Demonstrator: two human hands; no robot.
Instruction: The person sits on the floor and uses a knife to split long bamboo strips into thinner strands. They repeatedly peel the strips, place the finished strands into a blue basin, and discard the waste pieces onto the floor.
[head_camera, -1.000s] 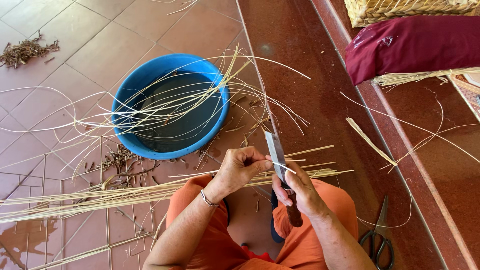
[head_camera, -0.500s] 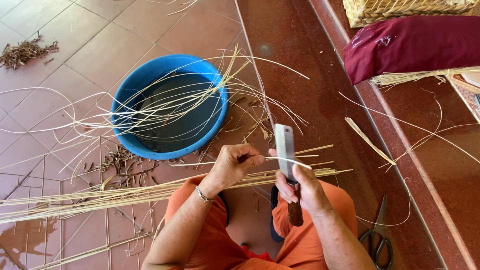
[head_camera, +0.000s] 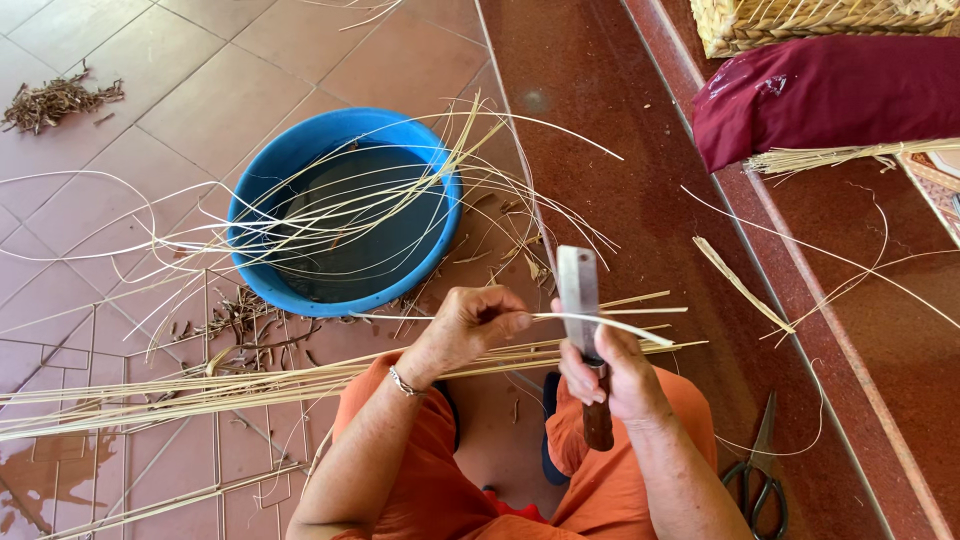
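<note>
While a thin cane strip (head_camera: 590, 318) is pinched taut in the left hand (head_camera: 470, 325), a knife (head_camera: 580, 300) is gripped upright by the right hand (head_camera: 610, 375), blade against strip, above the lap, near a blue basin (head_camera: 262, 280).

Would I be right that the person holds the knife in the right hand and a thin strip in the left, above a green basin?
Not quite: the head view shows the basin is blue. The right hand does hold the knife, and the left hand the strip.

basin (head_camera: 300, 160) left of knife (head_camera: 578, 300), scissors (head_camera: 760, 480) right
</note>
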